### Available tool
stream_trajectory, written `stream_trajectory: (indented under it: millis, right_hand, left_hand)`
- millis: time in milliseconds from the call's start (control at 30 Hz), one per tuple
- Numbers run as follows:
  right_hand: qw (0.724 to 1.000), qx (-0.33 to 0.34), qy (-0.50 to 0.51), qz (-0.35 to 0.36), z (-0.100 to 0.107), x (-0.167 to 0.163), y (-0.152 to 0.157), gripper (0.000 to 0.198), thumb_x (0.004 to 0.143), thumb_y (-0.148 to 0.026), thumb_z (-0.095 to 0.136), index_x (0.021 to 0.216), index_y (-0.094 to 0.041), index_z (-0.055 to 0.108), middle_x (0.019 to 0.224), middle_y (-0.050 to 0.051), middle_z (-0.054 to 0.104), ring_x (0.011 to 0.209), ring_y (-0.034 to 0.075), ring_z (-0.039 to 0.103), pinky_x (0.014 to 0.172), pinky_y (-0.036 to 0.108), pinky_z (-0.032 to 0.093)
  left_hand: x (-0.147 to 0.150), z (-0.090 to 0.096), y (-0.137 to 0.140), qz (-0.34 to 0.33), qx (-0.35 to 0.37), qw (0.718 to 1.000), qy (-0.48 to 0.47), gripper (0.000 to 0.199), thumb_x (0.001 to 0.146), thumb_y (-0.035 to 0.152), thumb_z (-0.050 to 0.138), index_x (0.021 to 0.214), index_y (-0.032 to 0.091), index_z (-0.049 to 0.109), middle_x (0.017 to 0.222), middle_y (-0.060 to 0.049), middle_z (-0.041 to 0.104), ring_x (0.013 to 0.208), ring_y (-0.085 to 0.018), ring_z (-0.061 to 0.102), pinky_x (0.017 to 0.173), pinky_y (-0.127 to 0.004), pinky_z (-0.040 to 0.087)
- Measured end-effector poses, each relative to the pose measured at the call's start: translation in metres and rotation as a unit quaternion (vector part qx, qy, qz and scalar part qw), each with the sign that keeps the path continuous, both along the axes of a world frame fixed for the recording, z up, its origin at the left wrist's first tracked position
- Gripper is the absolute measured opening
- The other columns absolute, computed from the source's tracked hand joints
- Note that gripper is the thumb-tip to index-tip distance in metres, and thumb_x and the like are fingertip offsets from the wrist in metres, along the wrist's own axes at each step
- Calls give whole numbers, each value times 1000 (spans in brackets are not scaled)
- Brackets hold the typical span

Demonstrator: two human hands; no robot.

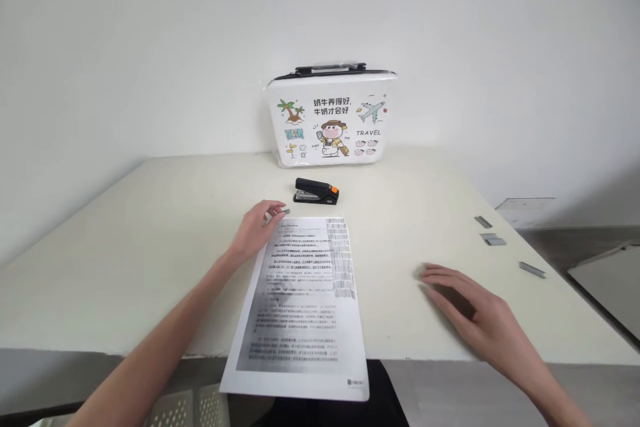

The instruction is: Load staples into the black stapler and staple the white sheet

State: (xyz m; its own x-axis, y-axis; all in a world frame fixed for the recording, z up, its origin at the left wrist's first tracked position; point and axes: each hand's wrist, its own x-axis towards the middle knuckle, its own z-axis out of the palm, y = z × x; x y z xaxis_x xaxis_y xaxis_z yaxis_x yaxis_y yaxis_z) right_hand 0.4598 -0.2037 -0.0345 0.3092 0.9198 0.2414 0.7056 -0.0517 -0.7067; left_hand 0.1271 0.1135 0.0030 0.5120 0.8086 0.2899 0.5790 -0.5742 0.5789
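Observation:
My left hand is at the top left corner of a printed sheet of paper, its fingers closed on a small grey strip of staples. Just beyond the sheet lies a black stapler with an orange end, its arm lowered over the base. My right hand rests on the table to the right of the paper, fingers stretched out and holding nothing. The sheet's lower edge hangs past the table's front edge.
Several grey staple strips lie near the right edge of the white table. Against the wall stands a white case with cartoon prints and a black handle. Below the front edge, part of a perforated light-coloured seat shows.

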Motion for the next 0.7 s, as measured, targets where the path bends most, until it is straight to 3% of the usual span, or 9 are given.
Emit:
stream_trajectory:
  millis: [300,567,700]
  right_hand:
    - [1000,-7,24,16,11,-1,4,27,103,-50,58,120,-37,74,140,4,70,134,35,64,48,31,60]
    - [999,-39,18,2,17,17,-12,33,102,-52,57,129,-37,70,145,7,67,125,34,69,41,28,53]
    - [999,-6,-17,-42,14,32,-22,33,100,-55,60,122,-34,74,132,9,75,114,32,74,56,31,63]
  left_hand:
    - [33,-17,28,2,59,998,25,38,98,51,56,115,20,70,109,-9,74,104,-28,68,101,-43,52]
    - [27,-20,34,0,76,997,20,37,98,51,57,113,21,70,108,-9,74,104,-29,67,101,-45,51]
    - [22,-16,30,9,60,998,6,35,98,49,57,114,21,70,108,-9,75,104,-28,68,101,-43,51]
